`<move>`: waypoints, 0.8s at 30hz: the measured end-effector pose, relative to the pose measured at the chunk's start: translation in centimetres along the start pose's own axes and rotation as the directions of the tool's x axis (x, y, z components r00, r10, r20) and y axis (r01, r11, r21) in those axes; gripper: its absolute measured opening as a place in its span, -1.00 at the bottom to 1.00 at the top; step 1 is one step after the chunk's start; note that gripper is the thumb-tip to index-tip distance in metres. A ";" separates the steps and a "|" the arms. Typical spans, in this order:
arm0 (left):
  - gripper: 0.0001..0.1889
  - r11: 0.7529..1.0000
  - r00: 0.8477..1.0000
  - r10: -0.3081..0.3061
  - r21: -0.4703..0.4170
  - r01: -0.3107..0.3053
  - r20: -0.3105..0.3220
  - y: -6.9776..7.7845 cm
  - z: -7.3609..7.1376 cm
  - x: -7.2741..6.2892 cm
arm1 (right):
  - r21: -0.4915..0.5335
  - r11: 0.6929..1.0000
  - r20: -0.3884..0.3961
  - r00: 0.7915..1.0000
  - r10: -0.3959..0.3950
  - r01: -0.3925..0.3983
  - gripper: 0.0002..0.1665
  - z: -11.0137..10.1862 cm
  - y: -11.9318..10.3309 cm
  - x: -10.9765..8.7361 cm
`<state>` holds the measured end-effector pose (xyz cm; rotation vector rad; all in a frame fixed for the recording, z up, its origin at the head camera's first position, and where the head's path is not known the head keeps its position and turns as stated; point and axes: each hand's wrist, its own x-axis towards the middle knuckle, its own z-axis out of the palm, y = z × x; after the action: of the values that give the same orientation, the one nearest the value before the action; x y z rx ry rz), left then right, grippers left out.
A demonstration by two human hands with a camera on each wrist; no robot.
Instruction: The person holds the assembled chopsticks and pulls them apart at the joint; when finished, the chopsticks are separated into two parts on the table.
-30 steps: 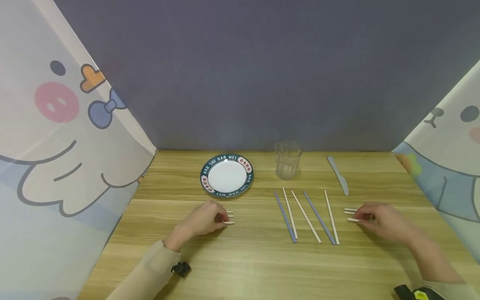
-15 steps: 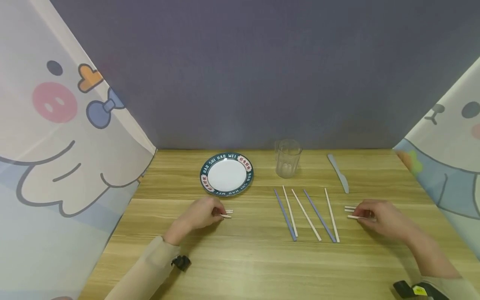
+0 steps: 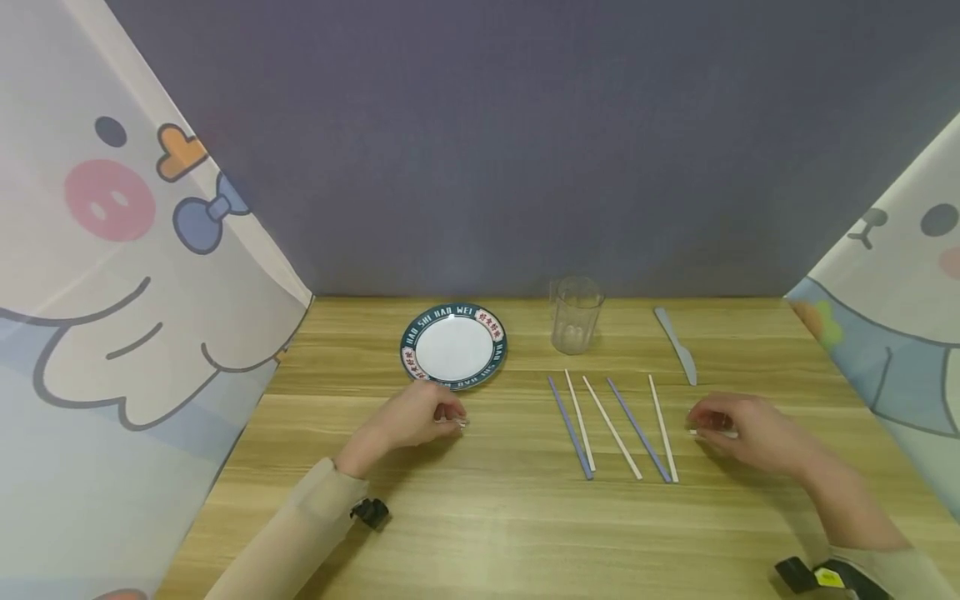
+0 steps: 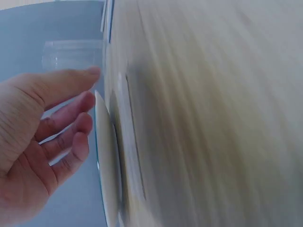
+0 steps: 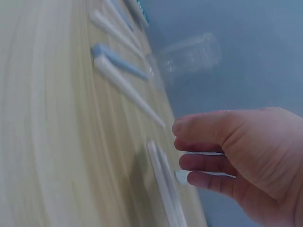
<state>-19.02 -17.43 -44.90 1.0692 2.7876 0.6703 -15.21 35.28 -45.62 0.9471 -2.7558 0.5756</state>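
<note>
White chopsticks point(image 4: 130, 137) lie side by side on the table by my left hand point(image 3: 408, 415); in the head view only their ends show past its fingers. Nothing is between that hand's loosely bent fingers in the left wrist view. On the right, my right hand point(image 3: 761, 429) hovers over more white chopsticks point(image 5: 165, 184), its thumb and fingers lifted off them and holding nothing. Between the hands several chopsticks lie spread out, among them a blue one point(image 3: 570, 427), a white one point(image 3: 612, 427) and another blue one point(image 3: 639, 429).
A white plate with a dark green rim point(image 3: 497, 367) lies just beyond the left hand. Behind the spread chopsticks stands a clear cup point(image 3: 576, 321) with a handle. A grey-blue knife point(image 3: 677, 346) lies at the back right. Printed cloth walls point(image 3: 90, 333) flank the wooden table point(image 3: 510, 533).
Both hands have let go of the white chopsticks that they pinched, which now lie close together with the others. The left hand has shifted slightly toward the plate.
</note>
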 end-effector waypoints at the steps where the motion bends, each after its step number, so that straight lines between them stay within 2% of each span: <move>1: -0.87 1.000 1.000 0.013 0.003 -0.013 -0.006 0.3 -0.1 0.2 | 0.002 1.000 0.004 1.000 -0.006 0.006 -0.65 0.0 -0.3 0.3; 7: -0.87 0.996 0.996 0.086 0.019 -0.085 -0.025 2.5 -0.2 2.0 | 0.007 0.999 0.014 0.999 -0.049 0.049 -0.71 0.0 -3.2 2.2; 10: -0.88 0.994 0.995 0.101 0.033 -0.100 -0.022 3.3 0.0 3.2 | 0.037 0.999 0.044 0.999 -0.033 0.031 -0.77 0.0 -4.9 3.4; 16: -0.85 0.989 0.994 0.111 0.097 -0.111 0.008 4.9 0.6 6.0 | 0.085 0.996 0.145 0.989 0.018 -0.031 -0.83 0.4 -7.7 6.0; 22: -0.82 0.982 0.993 0.106 0.152 -0.113 0.059 6.5 1.5 8.8 | 0.116 0.993 0.157 0.988 0.010 -0.029 -0.90 2.1 -9.5 8.5; 24: -0.82 0.976 0.989 0.122 0.172 -0.134 0.079 7.2 1.8 9.6 | 0.124 0.992 0.159 0.987 0.015 -0.035 -0.91 2.4 -10.1 9.1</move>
<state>-21.39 -5.68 -42.69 1.2873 2.7799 0.3937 -16.18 21.92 -42.16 1.0289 -2.9034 0.7165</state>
